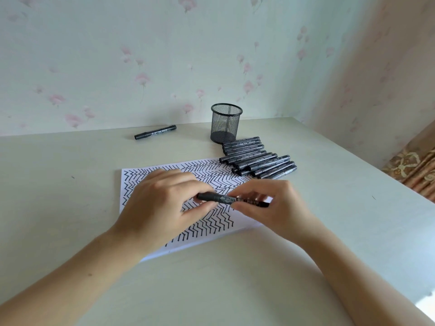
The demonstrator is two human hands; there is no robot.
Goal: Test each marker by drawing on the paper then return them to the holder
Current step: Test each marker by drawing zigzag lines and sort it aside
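Observation:
Both hands hold one black marker (226, 199) level above the paper (211, 175). My left hand (162, 203) pinches its left end and my right hand (277, 208) grips its right half. The white sheet is covered with rows of black zigzag lines. A pile of several black markers (256, 162) lies at the sheet's far right corner. Behind the pile stands the black mesh holder (226, 123), upright, with nothing visible inside. One more black marker (155, 132) lies alone near the wall at the back left.
The pale table (70, 208) meets a flowered wall (141, 67) at the back. Its right edge runs diagonally, with a patterned curtain or fabric (416, 165) beyond it. Bare tabletop lies left of the paper and in front of it.

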